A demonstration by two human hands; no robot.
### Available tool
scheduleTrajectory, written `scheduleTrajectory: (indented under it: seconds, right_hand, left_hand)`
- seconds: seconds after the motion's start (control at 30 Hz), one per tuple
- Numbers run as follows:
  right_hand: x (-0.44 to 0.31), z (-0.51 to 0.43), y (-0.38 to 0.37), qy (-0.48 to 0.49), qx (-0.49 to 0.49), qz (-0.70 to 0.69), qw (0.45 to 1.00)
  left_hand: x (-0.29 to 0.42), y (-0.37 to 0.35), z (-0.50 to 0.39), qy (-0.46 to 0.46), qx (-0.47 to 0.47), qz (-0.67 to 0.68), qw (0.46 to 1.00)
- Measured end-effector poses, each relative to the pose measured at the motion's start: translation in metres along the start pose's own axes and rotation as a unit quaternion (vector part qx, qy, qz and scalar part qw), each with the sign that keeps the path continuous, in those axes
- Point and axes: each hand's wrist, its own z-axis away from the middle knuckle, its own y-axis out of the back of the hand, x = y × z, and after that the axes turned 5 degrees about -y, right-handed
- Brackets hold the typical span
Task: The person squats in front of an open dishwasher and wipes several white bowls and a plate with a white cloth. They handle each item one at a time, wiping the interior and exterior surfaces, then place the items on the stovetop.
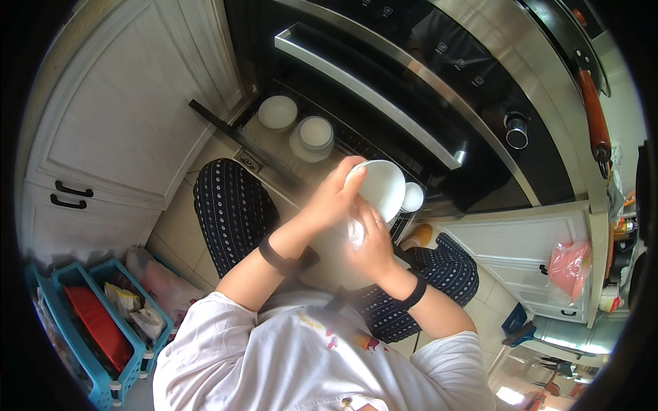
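My left hand [333, 192] grips a white bowl [383, 187] by its rim, with the thumb over the edge. The bowl is tilted, its inside facing up and to the right. Against the bowl's near, lower side is my right hand [372, 241], which holds a crumpled white cloth or tissue [355, 232]; the fingers partly hide it. Below both hands, a pulled-out drawer [257, 134] holds a white bowl [277, 112] at its left end and stacked white bowls [316, 132] beside it. Small white dishware [413, 197] stands at the right end.
A black built-in appliance with a long metal handle [370, 92] rises behind the drawer. My knees flank the drawer. White cabinets [113, 103] stand at left, blue plastic baskets [136, 354] at lower left. A pink bag [568, 267] hangs at right; a wooden-handled pan [593, 113] sits above.
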Motion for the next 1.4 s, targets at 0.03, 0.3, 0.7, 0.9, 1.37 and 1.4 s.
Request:
scheduleTrajectory:
  seconds: [0.03,0.3,0.7,0.9,1.37,1.4]
  right_hand:
    - [0.007,0.000,0.004,0.007,-0.017,0.072,0.997]
    - [0.045,-0.009,0.037,0.191,0.018,0.415,0.889]
    - [0.000,-0.009,-0.009,0.045,0.040,-0.001,0.998]
    - [0.037,-0.009,0.027,0.173,-0.092,0.213,0.957]
    - [-0.010,0.002,0.003,-0.018,0.001,-0.089,0.996]
    - [-0.008,-0.001,0.004,0.017,-0.016,-0.023,0.999]
  left_hand:
    - [0.002,0.003,0.000,0.010,-0.016,-0.020,1.000]
    - [0.012,0.010,-0.002,0.068,-0.034,-0.030,0.997]
    - [0.003,0.001,-0.004,-0.007,0.038,-0.006,0.999]
    - [0.019,0.020,-0.003,0.050,-0.039,-0.067,0.996]
    - [0.024,0.011,-0.009,0.028,-0.037,-0.036,0.998]
    - [0.025,0.013,-0.009,0.013,-0.042,-0.043,0.998]
